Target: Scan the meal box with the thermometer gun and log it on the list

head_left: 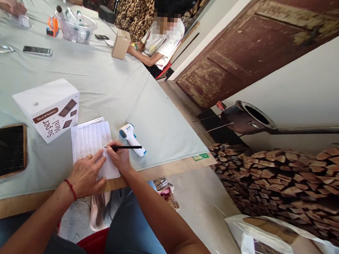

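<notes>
Your right hand (120, 157) pinches the black pen (131, 147), with the tip at the written sheet (89, 138). This sheet lies at the near edge of the worktop (114, 84), just beside the white box (50, 111), with the thermometer (136, 141) to its right. Your left hand (87, 175) rests on the sheet, fingers spread. To write neatly, press these fingers flat, so the paper does not slide, and let the pen move lightly, without pushing the lower corner over the edge.

Pen (131, 147) is showing blk, paper (89, 139) is showing wht w/ fine dark rows. Thermometer (133, 140) is showing wht & blu, tablecloth (117, 86) pale grn-gry, wristband (72, 190) red.
</notes>
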`<state>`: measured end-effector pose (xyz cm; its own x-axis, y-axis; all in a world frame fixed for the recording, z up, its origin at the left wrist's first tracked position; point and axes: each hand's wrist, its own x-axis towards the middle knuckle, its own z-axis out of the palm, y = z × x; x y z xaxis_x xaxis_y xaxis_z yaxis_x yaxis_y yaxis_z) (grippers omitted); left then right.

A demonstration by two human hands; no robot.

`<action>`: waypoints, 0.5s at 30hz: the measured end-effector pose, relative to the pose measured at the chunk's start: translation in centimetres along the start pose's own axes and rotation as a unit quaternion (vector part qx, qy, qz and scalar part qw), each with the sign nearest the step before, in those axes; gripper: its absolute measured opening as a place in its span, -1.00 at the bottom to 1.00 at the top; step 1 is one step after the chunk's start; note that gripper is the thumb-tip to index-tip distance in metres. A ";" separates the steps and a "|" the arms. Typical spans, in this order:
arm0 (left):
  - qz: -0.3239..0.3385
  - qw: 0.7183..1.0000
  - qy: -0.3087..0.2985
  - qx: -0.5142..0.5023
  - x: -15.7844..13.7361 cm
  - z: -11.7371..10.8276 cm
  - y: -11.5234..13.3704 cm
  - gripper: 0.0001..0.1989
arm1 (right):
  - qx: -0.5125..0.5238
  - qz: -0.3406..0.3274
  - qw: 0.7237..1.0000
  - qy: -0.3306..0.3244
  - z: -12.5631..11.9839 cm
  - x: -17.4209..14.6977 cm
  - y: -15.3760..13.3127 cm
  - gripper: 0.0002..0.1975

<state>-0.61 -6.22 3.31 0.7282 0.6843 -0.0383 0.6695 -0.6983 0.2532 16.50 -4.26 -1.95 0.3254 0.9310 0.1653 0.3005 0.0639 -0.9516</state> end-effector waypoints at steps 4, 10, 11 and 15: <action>0.000 1.000 0.003 -0.003 0.0 0.0 -0.1 -0.43 | 0.015 -0.005 1.000 0.003 -0.1 -0.1 -0.1 -0.85; 0.003 1.000 0.000 0.002 0.0 -0.1 0.0 -0.47 | 0.078 -0.028 0.991 0.107 -0.2 -0.1 0.0 -0.83; 0.003 1.000 -0.002 0.004 0.0 -0.1 0.0 -0.48 | 0.088 -0.029 0.989 0.119 -0.2 -0.1 0.1 -0.84; 0.000 1.000 -0.005 0.008 0.1 -0.2 0.0 -0.48 | 0.113 -0.018 0.987 0.111 -0.5 0.2 0.3 -0.85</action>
<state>-0.58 -6.10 3.44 0.7301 0.6817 -0.0471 0.6711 -0.7023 0.2375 17.12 -4.27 -2.07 0.5137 0.8267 0.2295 0.1161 0.1981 -0.9733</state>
